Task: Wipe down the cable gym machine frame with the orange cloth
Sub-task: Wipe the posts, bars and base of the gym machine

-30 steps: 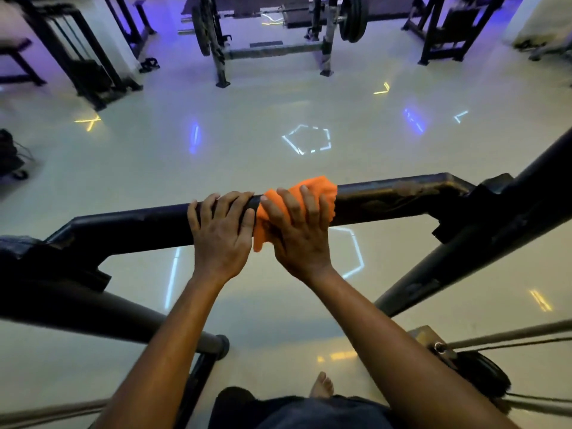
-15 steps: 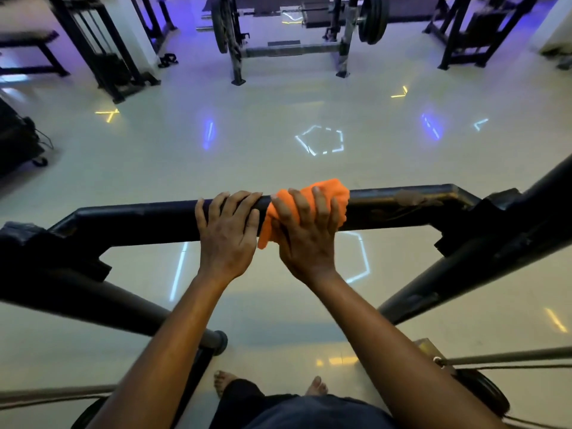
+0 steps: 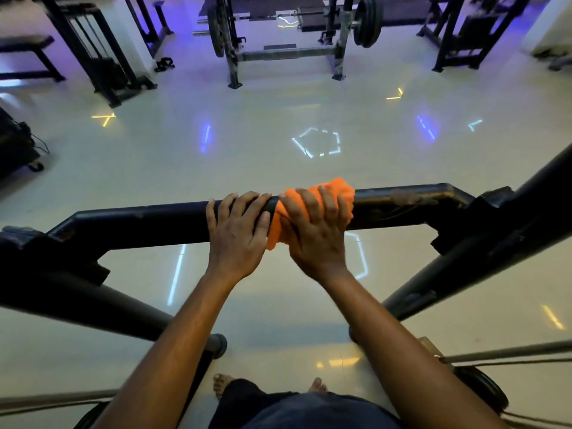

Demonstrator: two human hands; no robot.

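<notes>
i'm pressing the orange cloth (image 3: 312, 209) down onto the top bar (image 3: 154, 221) of the cable machine frame, a little right of the bar's middle. my right hand (image 3: 315, 230) is lying over the cloth with the fingers spread and bending over the far side of the bar, so the cloth is getting pinned between palm and metal rather than bunched in a fist. my left hand (image 3: 238, 233) is resting on bare bar just beside it, fingers draped over the top, holding nothing but the frame, and the edge of the cloth is touching its side.

the cloth is looking soft and light, wrapping over the curve of the bar and hanging a bit on the near side; i'm judging it will slide easily and fold up if i push too loosely, so i'm wanting a flat palm in the middle of it. the bar is looking stiff, heavy and glossy, probably slick under the hand. towards its right corner (image 3: 455, 193) there's a rusty, scuffed patch (image 3: 405, 196), and i'm guessing that will snag the fabric. cables (image 3: 507, 354) are running low on the right, well apart from my hands.
</notes>
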